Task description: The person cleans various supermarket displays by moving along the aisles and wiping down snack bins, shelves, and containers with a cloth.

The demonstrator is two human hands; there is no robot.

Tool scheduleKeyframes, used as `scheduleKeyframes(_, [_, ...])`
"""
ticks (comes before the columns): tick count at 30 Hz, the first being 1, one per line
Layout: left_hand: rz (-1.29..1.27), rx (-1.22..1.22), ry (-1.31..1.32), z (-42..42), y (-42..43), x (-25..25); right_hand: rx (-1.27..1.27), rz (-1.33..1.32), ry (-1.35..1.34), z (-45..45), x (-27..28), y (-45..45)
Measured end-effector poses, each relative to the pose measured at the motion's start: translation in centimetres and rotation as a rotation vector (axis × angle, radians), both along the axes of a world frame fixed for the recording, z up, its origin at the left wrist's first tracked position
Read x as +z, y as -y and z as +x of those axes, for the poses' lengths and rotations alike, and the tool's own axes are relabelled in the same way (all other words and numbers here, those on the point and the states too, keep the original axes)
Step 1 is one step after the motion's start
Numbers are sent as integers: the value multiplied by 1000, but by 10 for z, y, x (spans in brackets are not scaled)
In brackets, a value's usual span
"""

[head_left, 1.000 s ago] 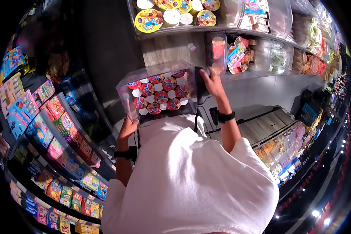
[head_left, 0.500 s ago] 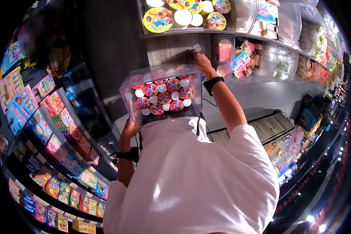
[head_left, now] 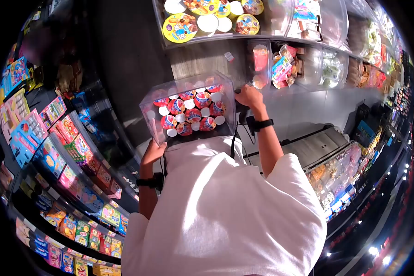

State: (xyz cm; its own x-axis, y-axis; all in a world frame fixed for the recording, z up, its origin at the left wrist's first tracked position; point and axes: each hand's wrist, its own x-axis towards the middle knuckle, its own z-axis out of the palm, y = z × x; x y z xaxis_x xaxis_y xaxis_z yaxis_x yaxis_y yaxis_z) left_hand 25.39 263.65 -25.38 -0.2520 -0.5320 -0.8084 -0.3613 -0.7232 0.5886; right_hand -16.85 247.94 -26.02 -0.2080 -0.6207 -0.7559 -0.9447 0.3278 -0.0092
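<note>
A clear plastic bin (head_left: 149, 99) sits against my body, filled with small red-and-blue printed cups (head_left: 193, 114) and white-lidded ones among them. My left hand (head_left: 154, 151) is closed on the bin's near left corner, its fingers partly hidden by the wall. Just off the bin's right side, my right hand (head_left: 250, 97) has its fingers curled. A small dark bit shows at its fingertips, too little to name. Beyond the bin lies a bare wooden shelf section (head_left: 195, 63) with a small white label (head_left: 228, 56) on it.
Above that shelf stands a bin of yellow-lidded cups (head_left: 180, 28). To the right are clear bins with packaged snacks (head_left: 282, 69). Racks of colourful boxes (head_left: 69, 175) curve along the left. A cable (head_left: 249, 129) hangs by my right side.
My right hand has drawn back from the label on the wooden shelf toward the bin's right side. My left hand stays at the bin's corner; the bin has hardly moved.
</note>
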Motion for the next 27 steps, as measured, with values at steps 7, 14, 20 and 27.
scheduleKeyframes(7, [47, 75, -149, 8, 18, -6, 56, 94, 193, -33, 64, -21])
scheduleKeyframes(14, [69, 86, -145, 7, 36, 1, -178, -316, 288, -36, -13, -73])
scheduleKeyframes(20, [21, 69, -177, 16, 36, -14, -208, -156, 55, -53, -27, -116])
scheduleKeyframes(27, [110, 86, -162, 6, 50, 5, -392, -218, 370, -99, -88, -181])
